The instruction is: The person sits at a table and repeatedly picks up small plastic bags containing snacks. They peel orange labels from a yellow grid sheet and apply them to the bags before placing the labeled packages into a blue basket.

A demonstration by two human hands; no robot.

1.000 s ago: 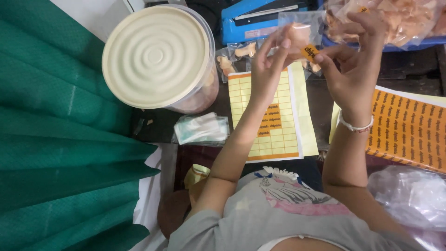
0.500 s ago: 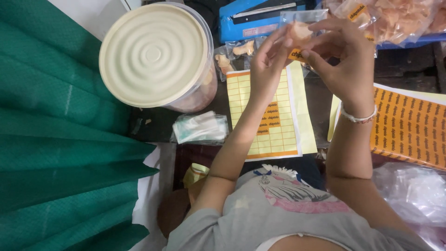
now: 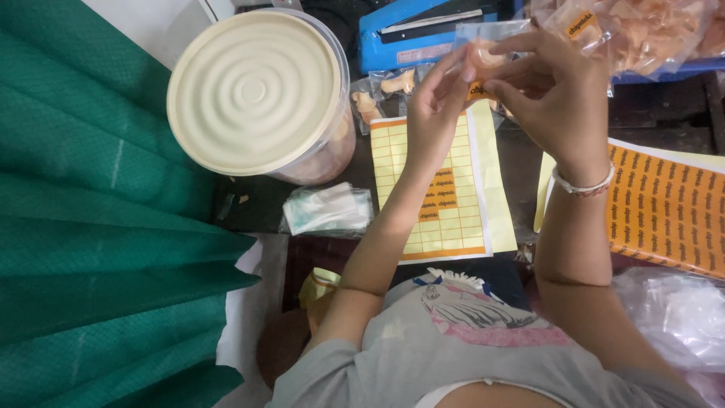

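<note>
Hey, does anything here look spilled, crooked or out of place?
Nothing looks spilled or damaged. The yellow sticker sheet lies slightly askew, with most of its labels already peeled off. Both hands, left hand and right hand, hold a small clear packet with an orange sticker. The lidded tub sits upright.

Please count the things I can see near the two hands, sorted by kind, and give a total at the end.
Sticker sheets: 2, a mostly peeled yellow sheet and a full orange sheet
Round tubs with cream lid: 1
Blue heat sealers: 1
Small clear bags held by both hands: 1
Bracelets: 1
Total: 6
</note>
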